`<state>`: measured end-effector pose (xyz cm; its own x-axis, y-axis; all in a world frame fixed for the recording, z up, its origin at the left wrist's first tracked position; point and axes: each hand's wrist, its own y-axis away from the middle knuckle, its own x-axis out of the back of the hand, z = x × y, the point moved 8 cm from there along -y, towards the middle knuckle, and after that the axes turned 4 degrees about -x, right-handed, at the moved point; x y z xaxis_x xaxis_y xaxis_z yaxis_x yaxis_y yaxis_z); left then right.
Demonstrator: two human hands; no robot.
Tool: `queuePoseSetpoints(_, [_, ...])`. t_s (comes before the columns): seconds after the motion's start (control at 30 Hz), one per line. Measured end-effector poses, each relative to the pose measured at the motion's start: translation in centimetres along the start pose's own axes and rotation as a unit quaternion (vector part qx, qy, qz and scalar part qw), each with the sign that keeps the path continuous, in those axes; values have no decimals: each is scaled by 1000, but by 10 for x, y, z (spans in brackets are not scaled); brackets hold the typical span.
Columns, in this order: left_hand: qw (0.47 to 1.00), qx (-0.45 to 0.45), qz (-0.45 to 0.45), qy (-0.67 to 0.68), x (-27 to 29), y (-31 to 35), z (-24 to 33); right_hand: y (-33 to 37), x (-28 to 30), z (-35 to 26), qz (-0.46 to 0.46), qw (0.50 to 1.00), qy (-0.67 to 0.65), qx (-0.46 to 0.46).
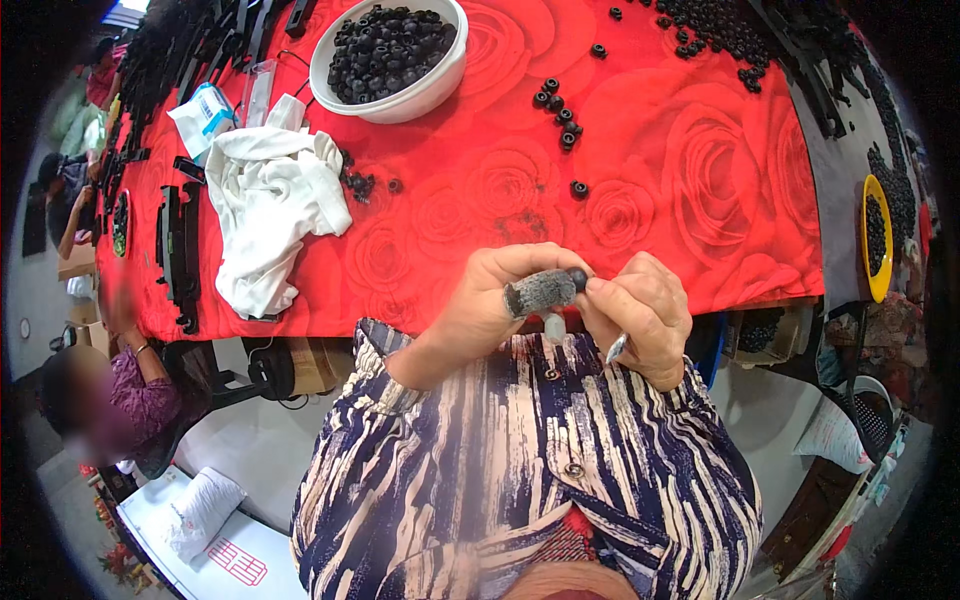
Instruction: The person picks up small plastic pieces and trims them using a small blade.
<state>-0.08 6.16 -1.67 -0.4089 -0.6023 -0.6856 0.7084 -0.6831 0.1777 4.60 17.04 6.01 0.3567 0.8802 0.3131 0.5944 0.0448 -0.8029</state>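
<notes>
My left hand [470,308] is closed in a pinch on a small round black part [577,278]. A grey fuzzy sleeve [542,292] covers one of its fingers, and a whitish cap [554,328] shows on another fingertip. My right hand [643,318] is closed beside it, with thumb and fingertips against the same black part. From under its curled fingers pokes a thin silvery strip [617,348], whose far end is hidden. Both hands are held above the table's near edge, in front of my striped shirt.
On the red rose-patterned cloth [700,200] stands a white bowl [390,105] full of black parts. A crumpled white cloth [265,210] lies left, near long black strips [178,255]. Loose black parts [567,127] are scattered beyond. A yellow tray [877,285] sits right; another person [130,400] is at left.
</notes>
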Motion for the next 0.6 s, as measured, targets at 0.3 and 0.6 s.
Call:
queuePoseSetpoints(0.3, [998,52,9,-27,-3,6,-15,-7,2,-5,-59,998,33,-16])
queuePoseSetpoints(0.6, [944,-194,157,-215,25,10,89,8,0,16,-35,997,25,-63])
